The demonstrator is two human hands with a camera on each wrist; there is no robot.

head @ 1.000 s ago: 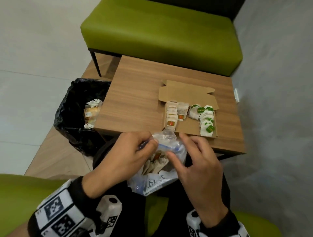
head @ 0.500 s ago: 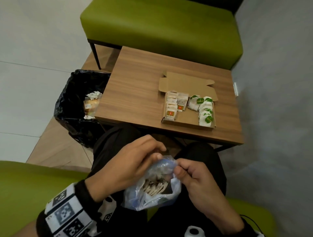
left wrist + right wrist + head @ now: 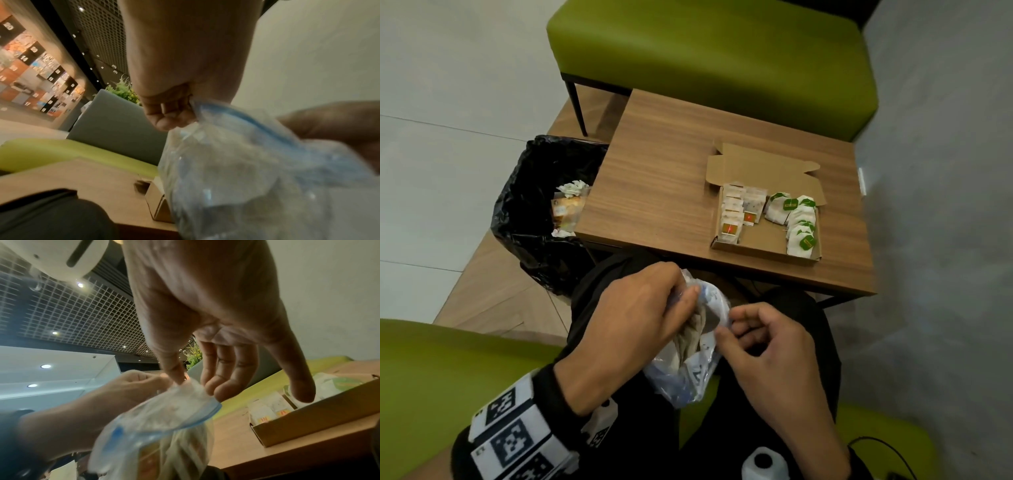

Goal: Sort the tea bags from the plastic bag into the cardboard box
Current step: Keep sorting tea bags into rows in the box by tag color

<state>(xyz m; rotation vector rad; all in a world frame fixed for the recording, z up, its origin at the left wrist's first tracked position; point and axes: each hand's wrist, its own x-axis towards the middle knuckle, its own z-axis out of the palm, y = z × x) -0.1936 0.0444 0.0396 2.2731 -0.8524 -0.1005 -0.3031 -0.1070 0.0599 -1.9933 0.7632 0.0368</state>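
A clear plastic bag (image 3: pixel 690 368) with a blue zip edge lies in my lap, with tea bags (image 3: pixel 690 337) showing inside. My left hand (image 3: pixel 640 329) pinches the bag's left rim (image 3: pixel 193 112). My right hand (image 3: pixel 760 346) pinches the right rim between thumb and forefinger (image 3: pixel 185 382), so the mouth is held apart. The open cardboard box (image 3: pixel 763 240) sits on the wooden table ahead, apart from both hands. It holds a row of red-and-yellow tagged tea bags (image 3: pixel 732 214) on the left and green-tagged ones (image 3: pixel 799 222) on the right.
The small wooden table (image 3: pixel 664 192) stands before my knees. A black-lined bin (image 3: pixel 534 219) with rubbish is at its left. A green bench (image 3: pixel 709 51) stands beyond the table, a grey wall to the right. I sit on a green seat (image 3: pixel 431 370).
The bag and both hands came down from the table's edge into my lap. The hands shifted on the rim and spread the mouth wider.
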